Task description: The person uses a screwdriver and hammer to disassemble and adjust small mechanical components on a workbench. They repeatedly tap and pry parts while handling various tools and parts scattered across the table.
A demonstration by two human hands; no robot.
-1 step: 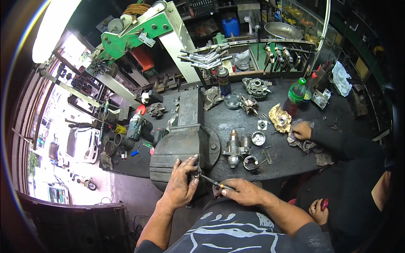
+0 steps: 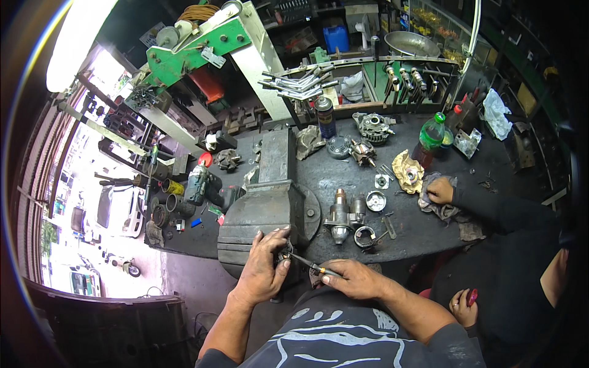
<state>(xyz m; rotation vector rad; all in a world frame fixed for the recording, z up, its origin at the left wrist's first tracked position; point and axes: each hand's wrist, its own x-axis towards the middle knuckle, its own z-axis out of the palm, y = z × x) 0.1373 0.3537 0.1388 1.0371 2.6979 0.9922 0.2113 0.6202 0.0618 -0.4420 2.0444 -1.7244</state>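
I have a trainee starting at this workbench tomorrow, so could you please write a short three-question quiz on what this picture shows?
1. True or false: the left hand holds a small part against the bench vise.
2. What does the right hand hold? A) a thin screwdriver B) a hammer C) a spray can
3. Fill in: the co-worker's hand rests on a ____ on the workbench, near the green bottle.

Key
1. True.
2. A: the screwdriver points toward the left hand.
3. Rag.
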